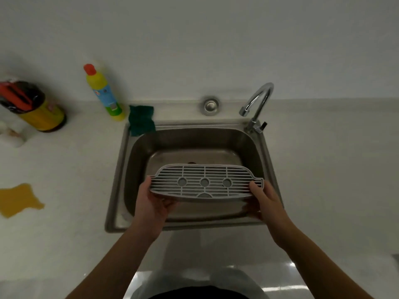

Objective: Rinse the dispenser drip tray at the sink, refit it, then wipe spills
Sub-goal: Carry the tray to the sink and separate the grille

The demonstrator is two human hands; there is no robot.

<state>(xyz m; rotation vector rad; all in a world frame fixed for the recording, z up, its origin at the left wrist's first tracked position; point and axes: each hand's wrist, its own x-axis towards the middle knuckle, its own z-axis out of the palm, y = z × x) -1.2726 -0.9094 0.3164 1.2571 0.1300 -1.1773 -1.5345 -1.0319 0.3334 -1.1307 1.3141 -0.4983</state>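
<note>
While held, grey slatted drip tray [205, 183]

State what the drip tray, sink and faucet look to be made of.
Drip tray: likely matte grey moulded plastic, given its thin, even slats. Sink: brushed stainless steel, with dull streaky reflections. Faucet: polished chrome-like metal, with bright mirror highlights.

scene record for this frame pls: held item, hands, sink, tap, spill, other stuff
held item: grey slatted plastic drip tray, above the basin
left hand: grip on tray's left end
right hand: grip on tray's right end
sink: stainless steel sink
tap: chrome gooseneck tap, no water visible
spill: yellow-brown puddle on counter, left
other: green sponge, yellow detergent bottle
</note>
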